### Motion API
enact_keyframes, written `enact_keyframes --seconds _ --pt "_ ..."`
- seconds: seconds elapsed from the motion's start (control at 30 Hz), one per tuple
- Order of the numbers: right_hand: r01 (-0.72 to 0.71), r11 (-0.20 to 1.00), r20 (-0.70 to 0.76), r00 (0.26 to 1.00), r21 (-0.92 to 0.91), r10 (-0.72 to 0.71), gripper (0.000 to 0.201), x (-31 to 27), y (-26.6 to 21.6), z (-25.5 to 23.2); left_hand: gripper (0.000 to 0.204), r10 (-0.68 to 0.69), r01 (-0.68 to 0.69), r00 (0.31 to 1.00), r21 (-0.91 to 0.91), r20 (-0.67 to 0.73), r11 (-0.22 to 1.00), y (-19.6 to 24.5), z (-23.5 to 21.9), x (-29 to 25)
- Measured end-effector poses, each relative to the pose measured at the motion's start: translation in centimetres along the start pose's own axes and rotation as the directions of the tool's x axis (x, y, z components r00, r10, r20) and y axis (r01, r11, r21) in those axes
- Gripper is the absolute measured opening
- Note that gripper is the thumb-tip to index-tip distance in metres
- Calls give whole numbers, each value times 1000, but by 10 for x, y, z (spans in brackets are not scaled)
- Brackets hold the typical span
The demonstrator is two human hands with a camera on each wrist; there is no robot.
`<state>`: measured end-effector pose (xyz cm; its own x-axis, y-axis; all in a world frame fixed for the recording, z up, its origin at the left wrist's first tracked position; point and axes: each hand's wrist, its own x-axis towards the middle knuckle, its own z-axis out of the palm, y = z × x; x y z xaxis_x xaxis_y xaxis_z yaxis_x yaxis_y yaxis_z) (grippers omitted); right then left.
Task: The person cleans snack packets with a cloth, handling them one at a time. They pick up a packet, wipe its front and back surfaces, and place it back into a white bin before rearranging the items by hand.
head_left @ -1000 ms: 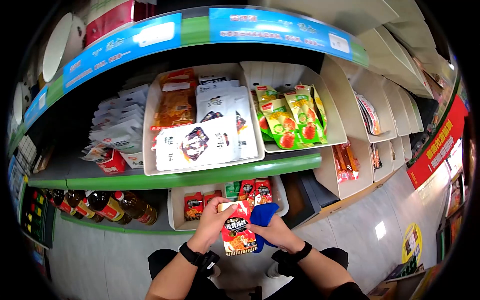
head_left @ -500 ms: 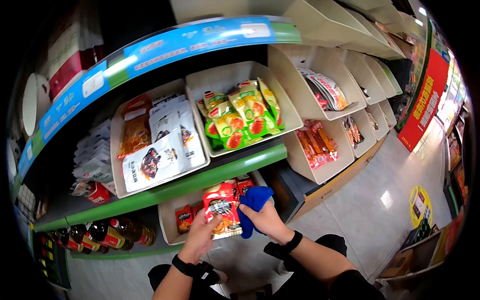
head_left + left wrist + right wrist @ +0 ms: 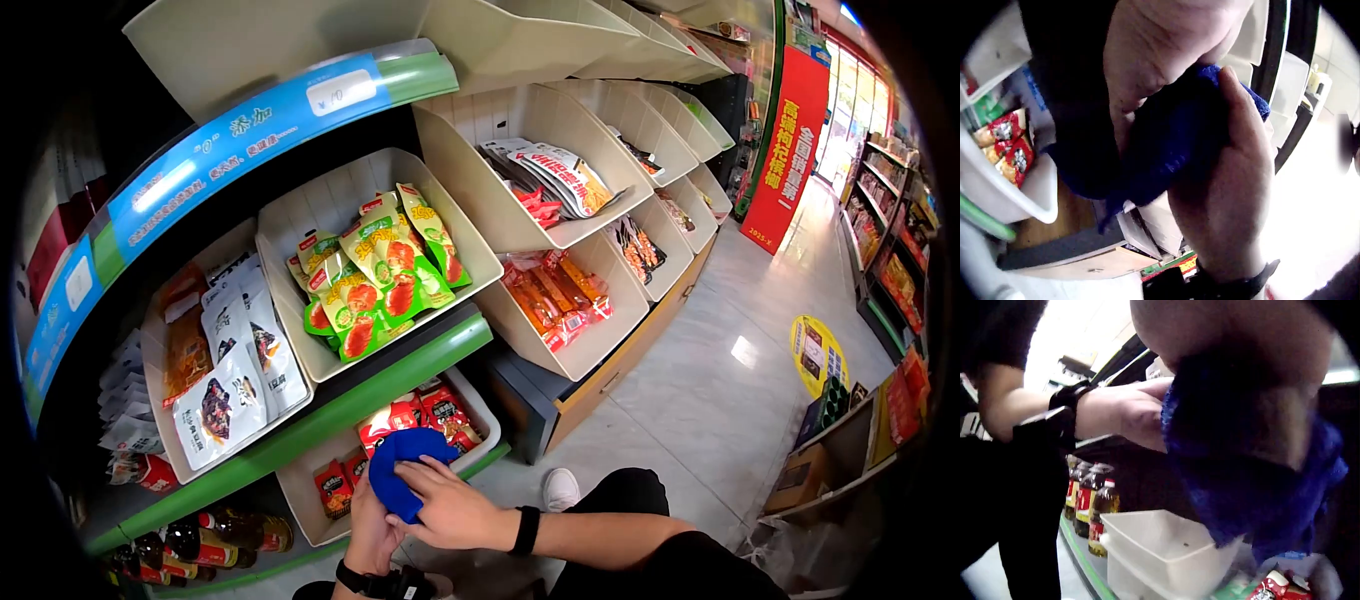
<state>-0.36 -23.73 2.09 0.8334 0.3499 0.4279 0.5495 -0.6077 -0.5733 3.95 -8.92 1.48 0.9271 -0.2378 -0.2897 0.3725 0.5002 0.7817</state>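
A bunched blue cloth (image 3: 400, 478) lies between my two hands, over the front of the low bin. My right hand (image 3: 455, 510) grips it from the right, fingers bent over its face. From below, my left hand (image 3: 375, 535) holds its lower left edge. In the left wrist view the cloth (image 3: 1172, 144) is between my left hand (image 3: 1172, 47) and right hand (image 3: 1229, 187). The right wrist view has the cloth (image 3: 1241, 481) hanging under my right hand (image 3: 1241, 331). A red packet (image 3: 388, 418) shows behind the cloth; whether a hand touches it is hidden.
The low bin (image 3: 300, 495) holds several red packets. Above are bins of white packets (image 3: 225, 400) and green packets (image 3: 385, 275). Bottles (image 3: 235, 528) stand at lower left. Angled bins (image 3: 570, 350) continue right, beside the tiled floor (image 3: 700, 400) and a red sign (image 3: 785, 150).
The view has swung right, and both hands have moved down and left in it. The red packet that my left hand held is no longer plainly in its grip; the cloth now covers that area.
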Motion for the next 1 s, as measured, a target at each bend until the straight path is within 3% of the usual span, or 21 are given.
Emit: enact_keyframes --seconds 0.07,0.2,0.27,0.3,0.53,0.57,0.6,0.67,0.73,0.87,0.97,1.0 --pt "4 999 -58 998 46 -1 61 -2 4 8 30 -75 69 994 -72 -83 995 -6 -7 1" --pt "-7 999 -66 998 45 10 65 2 9 9 32 -90 88 996 -95 -12 991 -4 -13 6" --pt "-188 980 -20 982 61 190 74 5 5 -1 34 -64 67 995 -40 71 997 -2 -7 3" --pt "-207 977 -44 977 47 209 77 5 11 4 35 -67 71 993 -37 97 997 -6 -11 3" --pt "-219 975 -158 962 30 221 78 8 24 7 36 -152 167 974 -75 165 983 -3 -7 1" --pt "-59 955 -57 997 -291 45 71 10 41 7 37 -166 182 972 -86 164 980 2 -9 -3" --pt "-71 991 -45 997 -114 67 67 15 38 3 38 -212 229 961 -84 180 970 8 -1 -9" --pt "-135 990 -86 988 -43 131 67 11 27 10 41 -207 229 957 -87 203 970 -3 -10 -4" --pt "-278 945 -88 951 170 296 69 1 14 20 40 -182 209 962 -123 205 970 -6 -12 -3" --pt "-163 987 -15 987 -9 163 66 -10 3 33 38 -181 200 975 -156 127 967 -8 -21 1" --pt "36 986 87 996 -165 -22 63 -13 0 33 44 -248 262 963 -153 106 953 11 -15 -6" --pt "-1 991 53 999 -133 9 63 -11 0 33 47 -271 288 955 -160 119 944 15 -15 -8"
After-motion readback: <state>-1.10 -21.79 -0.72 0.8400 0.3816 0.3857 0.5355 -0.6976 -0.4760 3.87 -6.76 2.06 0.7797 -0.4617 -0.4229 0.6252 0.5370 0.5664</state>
